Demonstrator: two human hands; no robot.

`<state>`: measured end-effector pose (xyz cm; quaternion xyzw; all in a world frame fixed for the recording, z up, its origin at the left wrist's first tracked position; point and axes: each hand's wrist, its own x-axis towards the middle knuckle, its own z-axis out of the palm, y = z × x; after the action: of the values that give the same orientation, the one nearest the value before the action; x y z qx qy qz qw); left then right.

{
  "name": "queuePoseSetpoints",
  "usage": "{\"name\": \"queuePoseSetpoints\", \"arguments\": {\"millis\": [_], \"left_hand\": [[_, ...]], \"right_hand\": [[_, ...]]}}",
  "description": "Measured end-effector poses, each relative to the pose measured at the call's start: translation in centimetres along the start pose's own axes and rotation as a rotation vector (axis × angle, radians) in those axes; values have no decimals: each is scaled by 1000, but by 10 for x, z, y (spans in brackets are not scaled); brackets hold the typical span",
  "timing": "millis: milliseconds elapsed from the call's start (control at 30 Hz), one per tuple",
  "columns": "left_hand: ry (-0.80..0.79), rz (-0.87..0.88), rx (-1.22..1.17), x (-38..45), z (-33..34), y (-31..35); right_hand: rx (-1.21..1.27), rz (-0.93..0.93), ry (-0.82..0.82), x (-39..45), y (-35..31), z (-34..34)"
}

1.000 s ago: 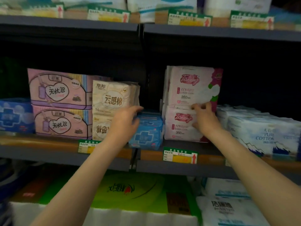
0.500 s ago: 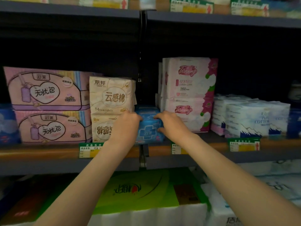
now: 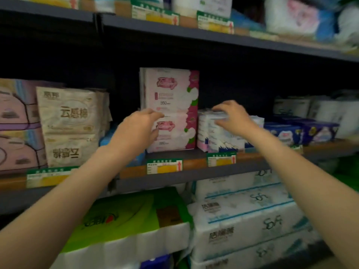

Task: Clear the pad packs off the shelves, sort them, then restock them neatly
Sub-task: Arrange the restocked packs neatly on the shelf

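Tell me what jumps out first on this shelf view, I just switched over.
Two bare arms reach in from below: the left hand is at the front of the stacked pink packs mid-shelf, and the right hand grips the white packs just right of them. Cream packs stand stacked at left, and a green-wrapped bundle sits on the shelf below.

On the middle shelf (image 3: 194,171), two pink-and-white pad packs (image 3: 171,109) stand stacked one on the other, fronts facing out. Just right of them sit white-and-blue packs (image 3: 219,134), upright in a row. To the left stand two stacked cream packs (image 3: 71,127), the lower one's print upside down, with a blue pack (image 3: 105,136) between them and the pink stack.
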<state>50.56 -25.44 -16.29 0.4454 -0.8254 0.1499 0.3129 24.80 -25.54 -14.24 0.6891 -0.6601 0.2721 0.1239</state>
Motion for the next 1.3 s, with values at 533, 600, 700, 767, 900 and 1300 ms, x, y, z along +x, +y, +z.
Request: {"name": "queuePoseSetpoints", "arguments": {"millis": [533,600,700,767,900,1300], "left_hand": [[-166,-285,-155,74,118,143],[-150,-324,-97,75,120,143],[-131,-359,-3,77,122,149],[-115,-341,150,78,123,154],[-148,-260,270,80,118,158],[-180,-280,360,110,113,182]], "right_hand": [[78,-304,86,6,109,41],[41,-342,37,12,104,42],[138,-371,-75,25,119,30],[220,-357,-72,34,145,14],[118,-299,-269,46,197,-12],[-15,-433,-300,48,209,6]]}}
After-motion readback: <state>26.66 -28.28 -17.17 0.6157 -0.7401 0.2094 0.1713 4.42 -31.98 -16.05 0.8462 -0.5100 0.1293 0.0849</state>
